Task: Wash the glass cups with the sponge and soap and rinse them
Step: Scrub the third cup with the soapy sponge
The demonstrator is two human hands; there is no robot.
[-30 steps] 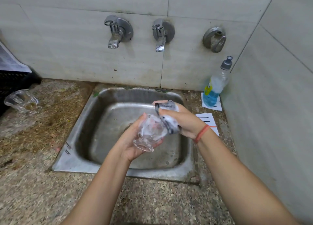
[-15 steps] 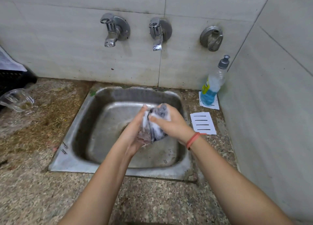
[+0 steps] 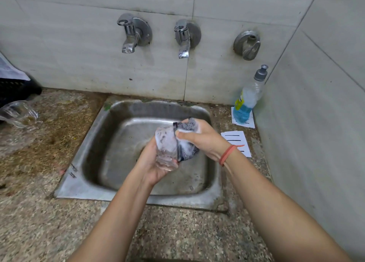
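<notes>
Over the sink (image 3: 83,171), hands press sponge (image 3: 188,155) against glass cup (image 3: 166,149).

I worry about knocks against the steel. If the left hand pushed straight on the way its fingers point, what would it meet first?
The left hand points up and away, toward the sink's back wall and the tiled wall above. Nothing else shows in that line; depth is unclear, so which comes first is uncertain.
</notes>
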